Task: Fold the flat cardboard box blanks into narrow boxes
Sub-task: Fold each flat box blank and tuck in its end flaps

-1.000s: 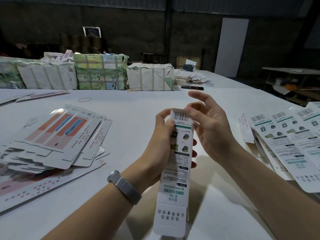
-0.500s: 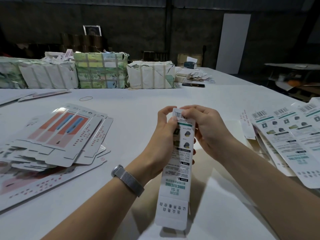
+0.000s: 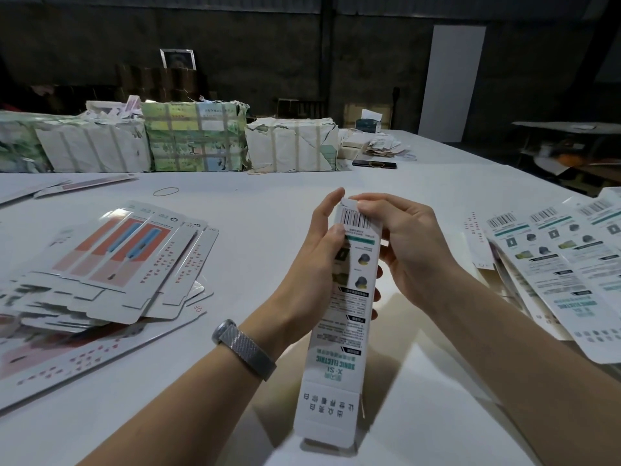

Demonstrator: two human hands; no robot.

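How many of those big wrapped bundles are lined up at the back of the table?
4, possibly more cut off at left: bundle at the left edge, white bundle, green printed bundle, white bundle right of it.

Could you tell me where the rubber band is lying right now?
The rubber band lies on the table, left of centre, between the wrapped bundles and the pink blanks.

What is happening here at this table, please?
A person is folding a narrow white box from printed card. The left hand grips the box around its upper part, and the right hand pinches the top flap by the barcode, seemingly closing it. The lower end flap is not yet tucked in. Flat blanks with orange print lie piled on the left of the white table, and more blanks with barcodes are spread out on the right.
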